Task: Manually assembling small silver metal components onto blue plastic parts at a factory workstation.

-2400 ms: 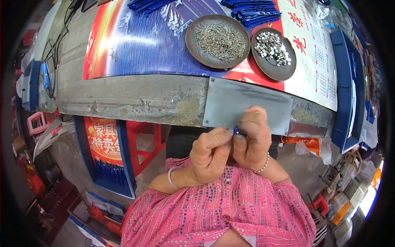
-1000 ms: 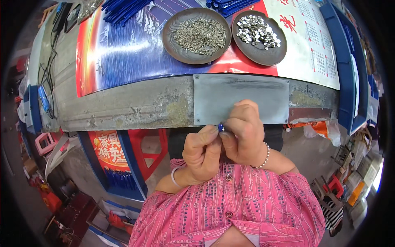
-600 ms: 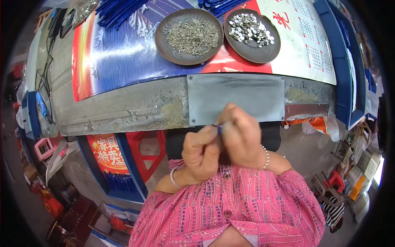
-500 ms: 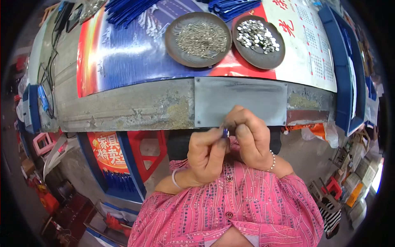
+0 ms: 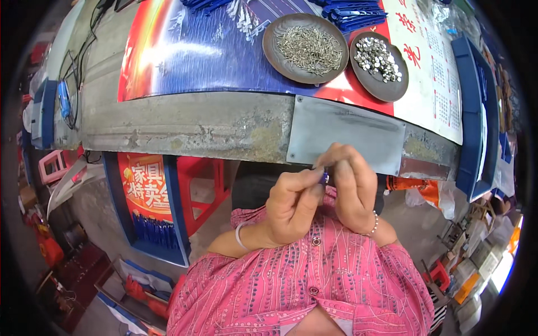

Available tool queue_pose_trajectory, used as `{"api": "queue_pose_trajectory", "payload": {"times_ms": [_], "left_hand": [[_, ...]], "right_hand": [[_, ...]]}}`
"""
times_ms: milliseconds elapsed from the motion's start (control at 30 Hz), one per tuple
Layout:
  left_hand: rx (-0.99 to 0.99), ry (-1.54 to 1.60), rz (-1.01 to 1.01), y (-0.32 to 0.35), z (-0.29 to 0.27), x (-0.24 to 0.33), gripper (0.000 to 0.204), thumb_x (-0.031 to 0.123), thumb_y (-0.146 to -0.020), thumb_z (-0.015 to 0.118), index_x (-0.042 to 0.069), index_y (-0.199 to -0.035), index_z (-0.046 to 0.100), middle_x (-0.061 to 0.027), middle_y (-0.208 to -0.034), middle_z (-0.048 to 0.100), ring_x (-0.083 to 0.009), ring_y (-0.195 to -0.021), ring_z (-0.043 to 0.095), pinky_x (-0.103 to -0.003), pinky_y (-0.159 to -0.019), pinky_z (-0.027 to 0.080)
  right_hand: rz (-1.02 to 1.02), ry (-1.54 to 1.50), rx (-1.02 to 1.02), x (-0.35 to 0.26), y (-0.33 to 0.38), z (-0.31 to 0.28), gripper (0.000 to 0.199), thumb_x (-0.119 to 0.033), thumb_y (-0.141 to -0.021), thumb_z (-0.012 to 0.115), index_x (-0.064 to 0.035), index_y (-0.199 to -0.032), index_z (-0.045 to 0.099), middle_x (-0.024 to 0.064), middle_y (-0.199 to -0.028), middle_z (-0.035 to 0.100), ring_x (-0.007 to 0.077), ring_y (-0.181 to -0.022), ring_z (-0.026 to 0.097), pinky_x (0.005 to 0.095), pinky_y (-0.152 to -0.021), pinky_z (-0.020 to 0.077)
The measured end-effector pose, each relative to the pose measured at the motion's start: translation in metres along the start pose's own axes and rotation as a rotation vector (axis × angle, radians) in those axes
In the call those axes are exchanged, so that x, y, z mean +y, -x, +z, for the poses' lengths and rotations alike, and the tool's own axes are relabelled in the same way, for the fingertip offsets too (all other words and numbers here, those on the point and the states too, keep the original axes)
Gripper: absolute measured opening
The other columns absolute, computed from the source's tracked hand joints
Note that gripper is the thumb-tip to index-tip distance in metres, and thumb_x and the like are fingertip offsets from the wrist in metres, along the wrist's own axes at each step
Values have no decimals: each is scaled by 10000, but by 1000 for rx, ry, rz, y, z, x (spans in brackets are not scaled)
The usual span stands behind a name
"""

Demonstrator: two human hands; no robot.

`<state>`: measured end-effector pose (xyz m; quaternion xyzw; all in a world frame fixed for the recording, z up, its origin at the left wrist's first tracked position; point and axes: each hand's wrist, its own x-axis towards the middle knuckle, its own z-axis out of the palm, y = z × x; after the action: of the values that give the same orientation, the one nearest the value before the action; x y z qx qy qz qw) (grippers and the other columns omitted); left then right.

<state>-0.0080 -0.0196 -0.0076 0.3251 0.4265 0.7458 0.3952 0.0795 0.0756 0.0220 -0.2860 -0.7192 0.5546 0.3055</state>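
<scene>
My left hand (image 5: pixel 291 207) pinches a small blue piece with a shiny silver end (image 5: pixel 324 178) between thumb and fingertips, just off the table's front edge. Against it, my right hand (image 5: pixel 354 182) is closed with thumb and fingers bent together; what it grips, if anything, is hidden. Beyond the hands, a grey metal sheet (image 5: pixel 347 129) is fixed to the table edge. Farther back stand a dark round dish (image 5: pixel 271 53) of thin metal pins (image 5: pixel 311 49) and a second dark dish (image 5: pixel 386 91) of small shiny silver pieces (image 5: pixel 378 59).
Bundles of slim blue pieces (image 5: pixel 354 14) lie behind the dishes on a printed poster sheet (image 5: pixel 224 67). A blue tray (image 5: pixel 175 213) with similar pieces sits below the table at left, by a red stool (image 5: pixel 202 190). Another blue tray (image 5: pixel 469 123) stands at right.
The view has turned, so the table and dishes sit farther right and higher in the picture. Both hands stay together at the blue piece, with little visible change in their grip.
</scene>
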Motion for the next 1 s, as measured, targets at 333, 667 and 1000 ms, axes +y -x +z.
{"api": "queue_pose_trajectory", "payload": {"times_ms": [333,667,1000], "left_hand": [[44,-199,105,-5,0,-4,195,-52,-919,460,-19,-1111,464,-63,-893,546,-62,-740,473,-194,-672,408],[146,-196,-33,1,-5,-3,171,-24,-892,524,-12,-1063,533,-83,-915,578,-79,-774,539,-235,-664,461],[197,-164,217,-10,-21,18,269,-20,-875,487,-15,-1142,514,-110,-915,613,-173,-807,620,-276,-707,489]], "right_hand": [[-384,398,177,13,-1,9,205,-15,-737,633,-40,-905,517,67,-745,549,222,-657,538,424,-787,422],[-63,438,11,5,-4,6,176,-109,-886,427,41,-891,519,132,-769,533,207,-682,480,343,-700,419],[-227,184,-20,0,-26,40,383,-295,-965,432,37,-779,475,122,-694,487,199,-634,463,304,-578,379]]}}
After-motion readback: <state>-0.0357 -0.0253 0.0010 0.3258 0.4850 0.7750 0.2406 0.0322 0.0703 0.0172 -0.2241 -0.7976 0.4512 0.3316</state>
